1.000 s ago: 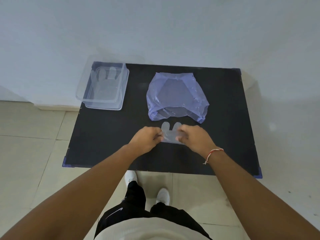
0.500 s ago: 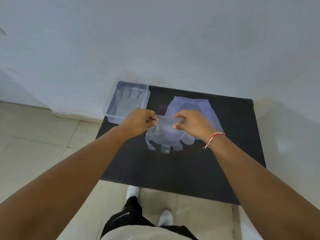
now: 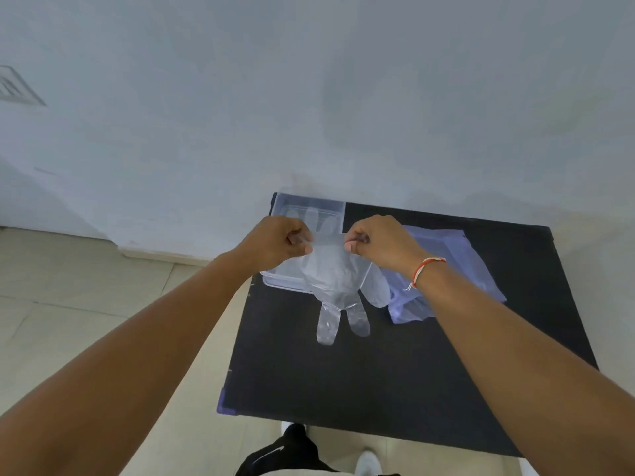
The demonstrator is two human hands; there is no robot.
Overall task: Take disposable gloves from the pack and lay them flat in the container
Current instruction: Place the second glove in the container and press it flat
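Head view shows the left hand (image 3: 275, 242) and the right hand (image 3: 378, 242) each pinching the cuff of a clear glove (image 3: 335, 280), hanging over the container (image 3: 275, 281); next it must be lowered flat inside, beside the pack (image 3: 457, 262) on the table (image 3: 395, 372)

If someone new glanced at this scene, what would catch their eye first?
First, the clear glove stretched between the left hand and right hand, fingers dangling over the black table. Behind it, at the table's far left corner, the clear container holds another glove; the bluish pack lies right.
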